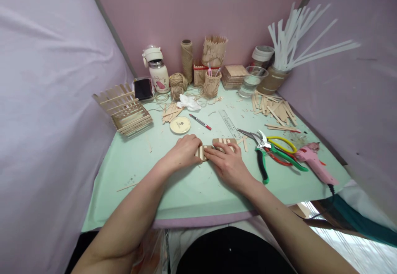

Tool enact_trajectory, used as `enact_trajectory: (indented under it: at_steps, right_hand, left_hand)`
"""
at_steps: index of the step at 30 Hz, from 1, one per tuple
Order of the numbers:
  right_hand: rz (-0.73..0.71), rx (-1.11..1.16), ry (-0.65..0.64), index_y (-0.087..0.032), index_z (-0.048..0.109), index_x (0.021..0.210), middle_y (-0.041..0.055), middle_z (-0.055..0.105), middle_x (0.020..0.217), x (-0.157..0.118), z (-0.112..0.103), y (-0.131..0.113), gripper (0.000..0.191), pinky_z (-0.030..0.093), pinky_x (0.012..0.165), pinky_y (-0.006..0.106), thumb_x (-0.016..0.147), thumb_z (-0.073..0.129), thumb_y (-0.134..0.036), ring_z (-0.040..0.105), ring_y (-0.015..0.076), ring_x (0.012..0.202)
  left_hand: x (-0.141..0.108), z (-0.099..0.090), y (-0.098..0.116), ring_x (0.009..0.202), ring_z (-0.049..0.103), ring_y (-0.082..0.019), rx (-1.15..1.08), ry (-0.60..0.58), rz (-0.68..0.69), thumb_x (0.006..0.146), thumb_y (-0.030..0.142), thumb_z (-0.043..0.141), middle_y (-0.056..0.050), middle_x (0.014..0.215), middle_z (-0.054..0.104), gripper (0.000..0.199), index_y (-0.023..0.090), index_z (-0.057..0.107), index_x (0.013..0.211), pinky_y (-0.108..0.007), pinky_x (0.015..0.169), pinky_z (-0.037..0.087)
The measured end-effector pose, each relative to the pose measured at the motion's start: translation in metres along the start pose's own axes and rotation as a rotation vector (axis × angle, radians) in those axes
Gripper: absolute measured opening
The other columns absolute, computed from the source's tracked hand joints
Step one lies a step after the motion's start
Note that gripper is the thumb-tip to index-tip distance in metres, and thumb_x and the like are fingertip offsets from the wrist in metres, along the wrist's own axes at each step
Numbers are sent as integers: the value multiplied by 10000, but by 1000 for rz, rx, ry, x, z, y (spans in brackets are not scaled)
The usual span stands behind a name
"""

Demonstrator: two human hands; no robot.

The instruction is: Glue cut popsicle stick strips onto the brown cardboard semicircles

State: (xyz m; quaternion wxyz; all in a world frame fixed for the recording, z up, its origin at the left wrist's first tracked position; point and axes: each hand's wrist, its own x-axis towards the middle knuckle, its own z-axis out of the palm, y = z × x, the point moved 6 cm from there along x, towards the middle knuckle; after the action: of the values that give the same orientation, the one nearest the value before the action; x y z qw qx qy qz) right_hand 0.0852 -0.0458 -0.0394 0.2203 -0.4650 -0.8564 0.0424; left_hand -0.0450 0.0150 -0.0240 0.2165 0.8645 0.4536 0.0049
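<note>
A small brown cardboard piece with pale wooden strips (201, 153) lies on the table in front of me. My left hand (187, 150) is closed on its left end, thumb and fingers pinching the edge. Across its right part lie the outstretched fingers of my right hand (228, 160), palm down. Just behind that hand is a second brown piece with pale strips (223, 141), partly covered by my fingers. My right fingertips hide where the two pieces meet. A clear ruler (229, 124) and a red-capped pen (200, 122) lie beyond my hands.
Pruning shears (263, 144), yellow-and-red-handled pliers (281, 148) and a pink glue gun (314, 162) lie right. A round lid (180, 125) and a stick rack (130, 115) are left. Behind stand a bottle (159, 77), twine (187, 61), a water cup (252, 82) and loose sticks (277, 108).
</note>
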Motion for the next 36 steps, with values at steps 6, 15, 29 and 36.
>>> enact_trajectory:
  at_steps: [6,15,29,36]
  right_hand:
    - [-3,-18,0,-294,646,1235,3,680,1296,0,0,-1,361,273,995,517,960,485,-122,536,281,1210]
    - [9,22,134,-266,635,1207,10,683,1292,-1,-9,-2,374,282,1010,486,913,493,-84,543,266,1222]
    - [109,45,372,-243,640,1060,36,736,1166,-7,-21,6,319,321,956,462,838,551,-32,604,262,1115]
    - [94,64,350,-244,649,1032,23,754,1100,-7,-17,6,312,311,965,460,830,552,-26,613,255,1086]
  left_hand:
    - [-1,-1,1,1067,552,-301,-3,-4,-3,746,313,638,-112,1072,608,332,163,611,1041,-405,871,445]
    - [0,-1,3,1031,558,-298,9,1,0,741,317,659,-108,1050,607,319,163,615,1016,-399,857,442]
    - [-9,-23,-20,991,587,-262,-15,10,18,763,329,650,-90,1040,622,324,164,637,1041,-349,833,444]
    - [-7,-16,-7,854,587,-241,24,-2,30,739,279,618,-72,895,608,135,178,633,829,-342,731,434]
